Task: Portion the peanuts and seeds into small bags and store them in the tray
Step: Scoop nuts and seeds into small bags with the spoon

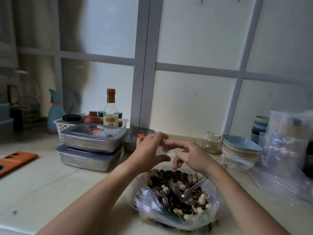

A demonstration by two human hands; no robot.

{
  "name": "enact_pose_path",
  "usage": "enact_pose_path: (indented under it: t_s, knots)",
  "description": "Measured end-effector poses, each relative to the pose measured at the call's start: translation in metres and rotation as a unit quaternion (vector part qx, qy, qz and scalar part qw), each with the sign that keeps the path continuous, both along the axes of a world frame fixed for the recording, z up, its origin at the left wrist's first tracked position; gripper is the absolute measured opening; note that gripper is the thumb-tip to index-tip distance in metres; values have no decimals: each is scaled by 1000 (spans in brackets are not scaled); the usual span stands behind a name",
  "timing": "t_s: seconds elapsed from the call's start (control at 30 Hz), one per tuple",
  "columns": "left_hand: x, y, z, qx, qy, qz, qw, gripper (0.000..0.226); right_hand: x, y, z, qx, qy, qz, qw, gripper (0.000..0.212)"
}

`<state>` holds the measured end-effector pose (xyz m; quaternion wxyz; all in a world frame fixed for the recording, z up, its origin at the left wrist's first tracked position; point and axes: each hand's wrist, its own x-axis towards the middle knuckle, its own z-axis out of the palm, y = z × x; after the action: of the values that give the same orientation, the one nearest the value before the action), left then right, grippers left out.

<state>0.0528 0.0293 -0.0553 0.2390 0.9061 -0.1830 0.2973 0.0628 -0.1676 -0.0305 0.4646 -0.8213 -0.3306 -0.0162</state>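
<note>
**Status: early stage, no finished portion in view.**

1. Stock. The peanuts and sunflower seeds [169, 180] lie mixed in a large clear plastic bag [145, 199] on the desk [50, 184], at 6 o'clock of your hands. The bag looks well filled. A metal spoon [194, 188] rests in the mix, with no hand on it.

2. Hands. Your left hand [149, 150] and right hand [191, 155] meet above the far rim of the stock bag.
   - Left hand: half open, with thumb and fingers curved about a pale translucent film [160, 150].
   - Right hand: two fingers reach into the same film and the others are loosely curled.
   - The film is blurred. I cannot tell whether either hand has a true hold on it. I judge it to be a small bag being opened.

3. Supplies. A heap of clear bags [284, 155] lies at 3 o'clock, well apart from the stock.

4. Storage. Two lidded steel trays [89, 145] stand stacked at 9 o'clock of your hands. Both have their lids on and their contents are hidden.

5. Outstanding. No filled small bag shows anywhere. Scooping, sealing, opening a tray and stowing all appear yet to be done.
</note>
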Motion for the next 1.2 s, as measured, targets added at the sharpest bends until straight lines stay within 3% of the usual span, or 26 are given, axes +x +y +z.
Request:
enact_pose_path:
  t_s: [0.07, 0.27, 0.57, 0.77, 0.87, 0.97, 1.1, 1.17, 1.2]
  knots:
    - [-2, 2, -1, 6, 15, -11, 1000, 67, 2, -2, -1, -10, 4, 4, 1000, 65]
    - [-3, 5, 3, -22, 36, -37, 998, 40, 1, -12, 4, -37, 31, 26, 998, 67]
    - [0, 7, 3, -56, 48, -50, 996, 29, -6, -18, 11, -73, 49, 52, 995, 69]
    - [-2, 4, 1, -48, 34, -42, 997, 37, -14, -23, 14, -26, 75, 50, 996, 52]
    - [-8, 1, 3, -65, 22, -41, 997, 39, -16, -35, 14, 53, 76, -17, 996, 39]
    - [-13, 1, 3, -78, 22, -53, 995, 31, -17, -52, 8, 100, 52, -156, 981, 33]
    - [-22, -2, 12, -66, 26, -44, 997, 40, -8, -88, -7, -1, 14, -420, 907, 24]
    - [-28, -2, 20, -53, 30, -54, 997, 44, -5, -104, -16, -61, 73, -470, 877, 21]
    - [-33, -1, 23, -49, 29, -62, 996, 42, -6, -107, -19, -45, 123, -470, 873, 21]
